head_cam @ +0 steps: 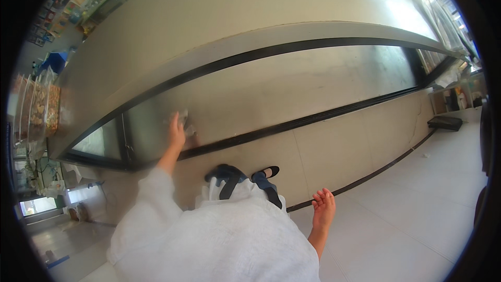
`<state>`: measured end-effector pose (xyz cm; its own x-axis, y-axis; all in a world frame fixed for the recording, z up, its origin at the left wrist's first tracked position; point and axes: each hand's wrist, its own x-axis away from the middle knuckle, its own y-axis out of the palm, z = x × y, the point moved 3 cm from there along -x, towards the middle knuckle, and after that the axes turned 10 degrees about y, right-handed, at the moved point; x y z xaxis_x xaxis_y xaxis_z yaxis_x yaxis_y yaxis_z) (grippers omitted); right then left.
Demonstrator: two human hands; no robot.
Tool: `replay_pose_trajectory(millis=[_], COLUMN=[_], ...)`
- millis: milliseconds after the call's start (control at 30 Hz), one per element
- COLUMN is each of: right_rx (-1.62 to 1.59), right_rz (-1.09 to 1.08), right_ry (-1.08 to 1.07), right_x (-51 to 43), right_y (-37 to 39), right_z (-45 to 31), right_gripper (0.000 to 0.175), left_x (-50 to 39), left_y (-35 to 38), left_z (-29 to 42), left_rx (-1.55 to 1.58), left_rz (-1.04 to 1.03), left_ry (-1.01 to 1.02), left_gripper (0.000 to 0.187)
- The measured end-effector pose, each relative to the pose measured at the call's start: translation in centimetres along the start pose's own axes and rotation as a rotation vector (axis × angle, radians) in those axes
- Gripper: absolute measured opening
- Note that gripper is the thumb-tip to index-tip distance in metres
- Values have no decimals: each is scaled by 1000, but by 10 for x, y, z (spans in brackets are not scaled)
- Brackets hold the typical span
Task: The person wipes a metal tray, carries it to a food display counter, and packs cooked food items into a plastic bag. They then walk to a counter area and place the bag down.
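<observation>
My left hand (178, 131) reaches forward to a shiny, reflective panel (274, 86) framed in black. Something pale and thin, perhaps a cloth or tissue (184, 117), shows beside its fingers, partly mixed with a blurred reflection; I cannot tell how it is held. Off to my right side, my right hand (324, 205) hangs in the air above the pale floor, palm partly upward and fingers loosely bent. Nothing is visible in it. A black lower rail (297, 122) runs along the panel's bottom edge, just below my left hand.
Above the panel spreads a broad smooth counter top (235, 11). Clear containers of nuts or snacks (45, 105) stand at its left end. A dark flat box (445, 123) lies by the base at right. My shoe (271, 171) is close to the base.
</observation>
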<state>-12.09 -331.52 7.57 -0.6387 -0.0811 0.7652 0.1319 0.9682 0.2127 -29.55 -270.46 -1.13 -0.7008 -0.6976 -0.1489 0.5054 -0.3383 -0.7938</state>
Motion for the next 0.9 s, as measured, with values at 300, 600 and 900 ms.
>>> replay_pose_trajectory(millis=[300,600,900], right_rx=[-4,-210,-277], right_rz=[7,124,200], right_ry=[84,147,111], right_x=[-30,-38,-81], right_y=[-6,-83,-127], right_z=[13,46,-9], right_gripper=[30,28,26], left_x=[35,-22,-74], left_y=[90,216,344], left_z=[58,235,379], left_rx=[-182,-130,-133], left_rz=[-124,-176,-44], left_ry=[159,423,433], left_gripper=[71,68,63])
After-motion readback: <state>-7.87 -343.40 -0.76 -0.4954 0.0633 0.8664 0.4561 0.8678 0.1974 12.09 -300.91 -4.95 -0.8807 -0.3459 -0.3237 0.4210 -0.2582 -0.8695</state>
